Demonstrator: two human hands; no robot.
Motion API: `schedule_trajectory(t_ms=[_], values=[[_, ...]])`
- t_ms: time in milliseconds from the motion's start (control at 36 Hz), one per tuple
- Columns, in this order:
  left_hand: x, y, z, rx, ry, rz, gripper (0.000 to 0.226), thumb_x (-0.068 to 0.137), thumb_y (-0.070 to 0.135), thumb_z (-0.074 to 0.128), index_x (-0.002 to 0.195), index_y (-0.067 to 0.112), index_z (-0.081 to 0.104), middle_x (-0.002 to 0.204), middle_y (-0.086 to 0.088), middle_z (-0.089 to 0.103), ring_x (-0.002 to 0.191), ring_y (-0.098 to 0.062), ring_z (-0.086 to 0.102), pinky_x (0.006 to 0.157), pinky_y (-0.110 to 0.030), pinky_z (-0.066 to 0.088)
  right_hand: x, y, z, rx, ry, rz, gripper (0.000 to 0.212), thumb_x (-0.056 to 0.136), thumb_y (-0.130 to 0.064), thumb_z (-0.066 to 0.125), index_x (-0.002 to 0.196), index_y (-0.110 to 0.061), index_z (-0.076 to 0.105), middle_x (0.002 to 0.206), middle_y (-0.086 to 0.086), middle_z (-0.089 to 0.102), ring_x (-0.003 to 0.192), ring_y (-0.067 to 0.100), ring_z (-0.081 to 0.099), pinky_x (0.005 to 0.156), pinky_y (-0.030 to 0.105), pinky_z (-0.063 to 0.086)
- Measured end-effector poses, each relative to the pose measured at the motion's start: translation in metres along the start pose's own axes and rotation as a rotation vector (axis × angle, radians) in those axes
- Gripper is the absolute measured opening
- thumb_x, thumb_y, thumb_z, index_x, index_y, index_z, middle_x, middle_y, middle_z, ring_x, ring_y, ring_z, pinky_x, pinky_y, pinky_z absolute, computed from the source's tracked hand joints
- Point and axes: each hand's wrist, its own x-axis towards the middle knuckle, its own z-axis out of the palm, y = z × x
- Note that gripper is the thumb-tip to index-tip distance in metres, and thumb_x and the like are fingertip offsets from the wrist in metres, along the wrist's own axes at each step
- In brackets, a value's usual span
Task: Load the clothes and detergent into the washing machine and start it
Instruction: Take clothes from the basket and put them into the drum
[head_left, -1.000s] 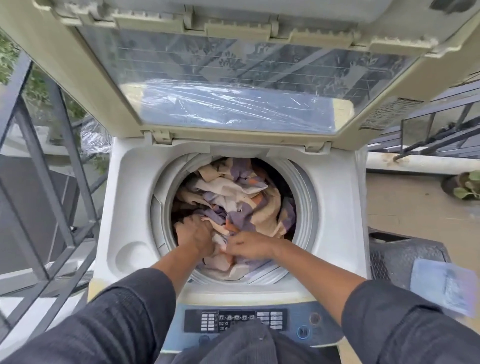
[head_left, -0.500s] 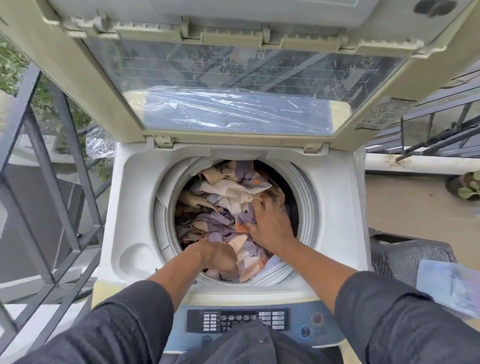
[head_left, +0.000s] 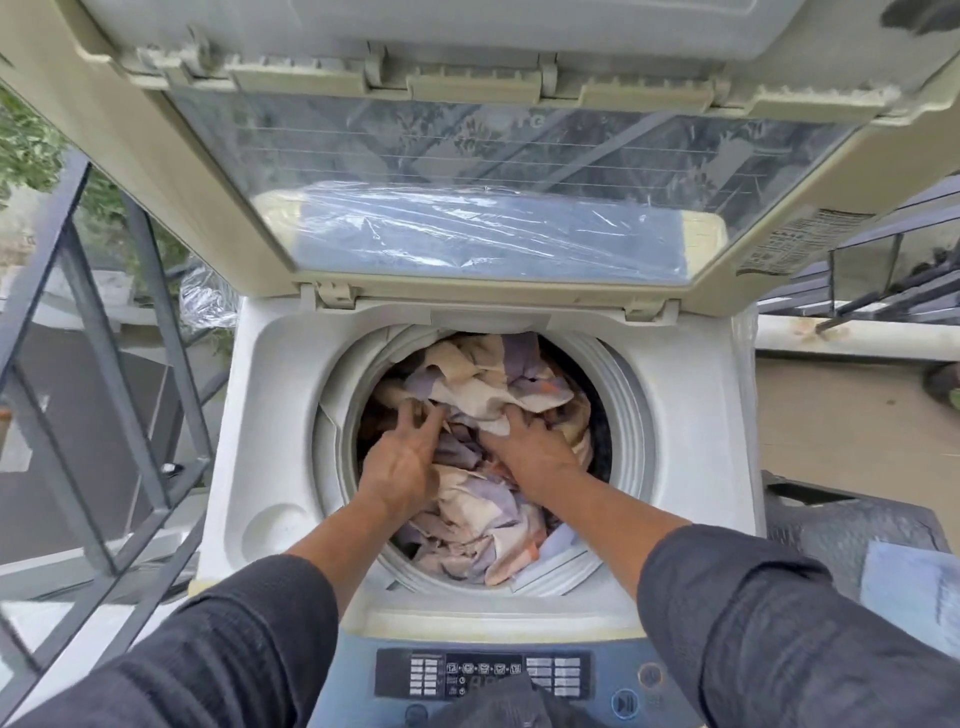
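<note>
The head view looks down into a top-loading washing machine (head_left: 270, 415) with its lid (head_left: 493, 171) raised. By the look of it, loading is well along: the drum (head_left: 618, 395) is filled nearly to its rim with a crumpled cream, lilac and orange cloth (head_left: 483, 379). Both hands are inside the opening. The left hand (head_left: 400, 462) lies on the cloth with its fingers spread and pressing down; the right hand (head_left: 530, 447) lies flat beside it, fingertips tucked under a fold, so whether they pinch the fabric cannot be told. Detergent is not visible anywhere, so that step appears to remain, along with closing the lid and starting the cycle at the control panel (head_left: 483, 675) in front.
</note>
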Motion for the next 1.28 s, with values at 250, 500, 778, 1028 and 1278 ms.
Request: schedule_trajectory(t_ms=[250, 500, 778, 1028, 1278], values=[[0.040, -0.005, 0.029, 0.116, -0.314, 0.075, 0.113, 0.085, 0.032, 0.076, 0.166, 0.027, -0.003, 0.166, -0.022, 0.028, 0.130, -0.040, 0.060, 0.103, -0.043, 0.054, 0.030, 0.001, 0.013, 0.110, -0.048, 0.028, 0.070, 0.098, -0.021, 0.063, 0.155, -0.045, 0.030, 0.163, 0.025, 0.015, 0.130, 0.048, 0.046, 0.095, 0.047, 0.054], [0.018, -0.007, 0.017, 0.490, -0.464, 0.067, 0.046, 0.107, 0.025, 0.045, 0.151, 0.012, 0.045, 0.154, -0.012, 0.050, 0.141, -0.030, 0.051, 0.107, -0.041, 0.049, 0.022, 0.011, -0.009, 0.033, -0.001, 0.142, 0.042, 0.092, -0.006, 0.066, 0.133, -0.010, 0.058, 0.130, 0.016, 0.065, 0.120, 0.035, 0.066, 0.095, 0.043, 0.055], [0.014, 0.047, -0.051, 0.876, -0.560, -0.155, 0.023, 0.096, 0.015, 0.051, 0.116, 0.018, 0.062, 0.114, 0.000, 0.057, 0.093, -0.029, 0.055, 0.054, -0.032, 0.039, 0.001, 0.038, -0.039, -0.400, 0.080, 0.257, 0.039, 0.103, 0.001, 0.039, 0.132, -0.011, 0.062, 0.130, 0.010, 0.064, 0.117, 0.028, 0.066, 0.088, 0.041, 0.058], [-0.004, -0.001, -0.003, 0.772, -0.400, 0.259, 0.058, 0.108, 0.039, 0.020, 0.161, 0.019, 0.034, 0.162, -0.007, 0.041, 0.141, -0.023, 0.046, 0.115, -0.047, 0.036, 0.020, 0.069, 0.106, -0.260, -0.380, 0.203, 0.077, 0.104, -0.038, 0.049, 0.160, -0.002, 0.009, 0.166, -0.004, 0.034, 0.151, -0.004, 0.024, 0.071, 0.000, -0.041], [-0.023, 0.001, -0.025, 0.381, -0.344, 0.092, 0.053, 0.090, 0.041, 0.059, 0.140, 0.024, 0.057, 0.143, -0.003, 0.061, 0.137, -0.026, 0.054, 0.124, -0.051, 0.027, -0.063, 0.033, -0.020, 0.118, -0.217, 0.122, 0.039, 0.095, -0.030, 0.053, 0.132, -0.020, 0.063, 0.139, 0.008, 0.061, 0.129, 0.030, 0.059, 0.109, 0.045, 0.044]])
